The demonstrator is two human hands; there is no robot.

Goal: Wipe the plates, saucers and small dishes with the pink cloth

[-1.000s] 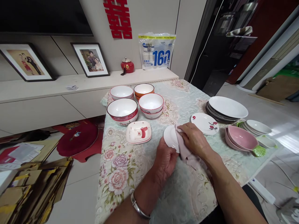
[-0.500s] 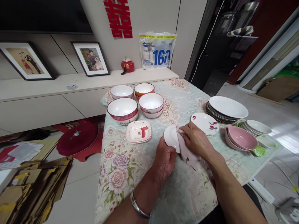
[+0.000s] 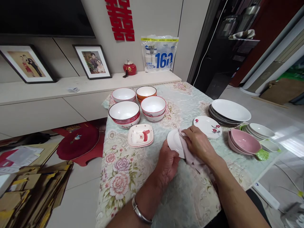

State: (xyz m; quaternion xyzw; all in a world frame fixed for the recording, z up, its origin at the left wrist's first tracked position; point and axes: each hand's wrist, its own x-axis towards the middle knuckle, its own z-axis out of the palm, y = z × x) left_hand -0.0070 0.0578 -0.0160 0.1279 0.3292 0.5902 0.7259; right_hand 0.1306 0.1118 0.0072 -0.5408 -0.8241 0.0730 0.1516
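Observation:
A small white plate [image 3: 174,142] is held at its near left edge by my left hand [image 3: 168,161], thumb on top. My right hand [image 3: 199,142] grips a pale pink cloth [image 3: 190,155] and presses it against the plate's right side, covering that part. Just past my right hand lie white plates with red flowers [image 3: 206,126]. To the left of the held plate are stacked rectangular dishes [image 3: 141,135] with a red-scarf picture.
Several stacked bowls [image 3: 124,110] stand on the table's far left. Oval plates [image 3: 231,110], pink bowls [image 3: 245,141] and small white dishes [image 3: 262,130] are along the right. A floral cloth [image 3: 121,182] covers the table. A red stool [image 3: 78,142] stands left of it.
Both hands keep hold of the plate and the cloth, with barely any shift. The whole view has tilted slightly.

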